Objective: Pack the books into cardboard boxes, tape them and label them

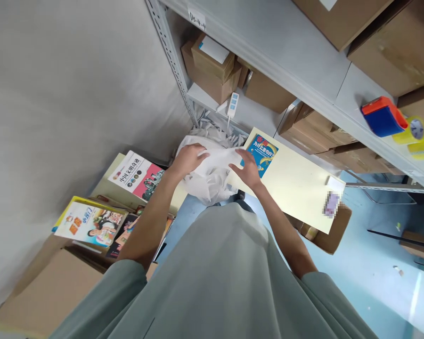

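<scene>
My left hand [188, 159] grips the top left of a white plastic bag [210, 176], fingers curled into its thin film. My right hand [246, 168] pinches the bag's right edge. The bag hangs crumpled between both hands, over the near edge of a pale yellow table [297, 183]. A blue book [261, 153] lies flat on the table just right of my right hand.
Books [137, 176] and a picture book [90, 223] are stacked at left over a cardboard box [53, 287]. Grey metal shelving [268, 61] holds cardboard boxes, a power strip [232, 104], a tape dispenser [383, 117] and tape rolls. Shredded white paper [212, 129] lies behind the bag. The floor is blue.
</scene>
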A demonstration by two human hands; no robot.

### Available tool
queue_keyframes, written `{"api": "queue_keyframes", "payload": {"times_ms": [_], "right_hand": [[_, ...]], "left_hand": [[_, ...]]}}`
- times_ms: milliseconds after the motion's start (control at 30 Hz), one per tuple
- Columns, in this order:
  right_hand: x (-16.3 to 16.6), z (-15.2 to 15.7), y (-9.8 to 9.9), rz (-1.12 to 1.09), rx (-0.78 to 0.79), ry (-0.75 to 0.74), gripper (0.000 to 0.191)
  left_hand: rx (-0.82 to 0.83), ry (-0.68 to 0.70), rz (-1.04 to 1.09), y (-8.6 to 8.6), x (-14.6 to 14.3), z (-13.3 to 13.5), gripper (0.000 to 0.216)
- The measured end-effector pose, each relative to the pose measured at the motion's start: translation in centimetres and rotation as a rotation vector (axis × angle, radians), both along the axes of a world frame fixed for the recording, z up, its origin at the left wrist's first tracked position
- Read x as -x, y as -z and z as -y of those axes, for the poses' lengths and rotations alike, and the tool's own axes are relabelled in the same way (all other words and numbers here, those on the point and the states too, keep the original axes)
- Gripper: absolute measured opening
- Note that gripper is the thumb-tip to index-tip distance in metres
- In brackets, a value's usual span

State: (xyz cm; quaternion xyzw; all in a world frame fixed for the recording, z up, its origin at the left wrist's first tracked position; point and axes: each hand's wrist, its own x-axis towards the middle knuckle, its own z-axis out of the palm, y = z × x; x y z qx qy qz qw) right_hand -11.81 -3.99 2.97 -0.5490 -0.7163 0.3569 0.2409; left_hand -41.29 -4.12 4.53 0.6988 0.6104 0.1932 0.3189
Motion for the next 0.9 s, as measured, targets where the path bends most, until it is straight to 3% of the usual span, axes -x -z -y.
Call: {"api": "queue_keyframes", "payload": {"times_ms": [100, 267, 433, 600, 733, 833, 900], "right_hand": [[2.5, -1.7, -1.7, 0.151, -0.230, -0.098, 0.068], [3.9, -3.5, -4.5, 0.205, -0.371, -0.188, 0.028], [3.2, -4.4, -6.6, 0.188, -0.412, -0.160, 0.030], [2.6, -4.7, -7.3, 0.180, -0.380, -0.117, 0.040], [2.4, -4.2, -8.1, 0.204, -0.373, -0.084, 0.037], [2.1, -4.0, -8.8, 0.223, -0.409, -0.098, 0.029], [1.8, -4.0, -9.2, 0.238, -0.410, -0.128, 0.026]], "left_hand": [[-0.053, 0.030, 0.097, -3.1, 0.1, -0.3, 0.031], [-0.104, -0.089, 0.138, -6.1, 0.4, 0.2, 0.035], [-0.083, -0.255, 0.211, -6.5, 1.6, 0.5, 0.041], [-0.001, -0.194, 0.370, -6.8, 2.5, 0.8, 0.051], [0.012, -0.165, 0.388, -6.8, 3.0, 0.6, 0.056], [-0.067, -0.146, 0.314, -6.7, 3.0, 0.1, 0.048], [-0.232, -0.213, 0.215, -6.7, 2.4, -0.1, 0.037]]}}
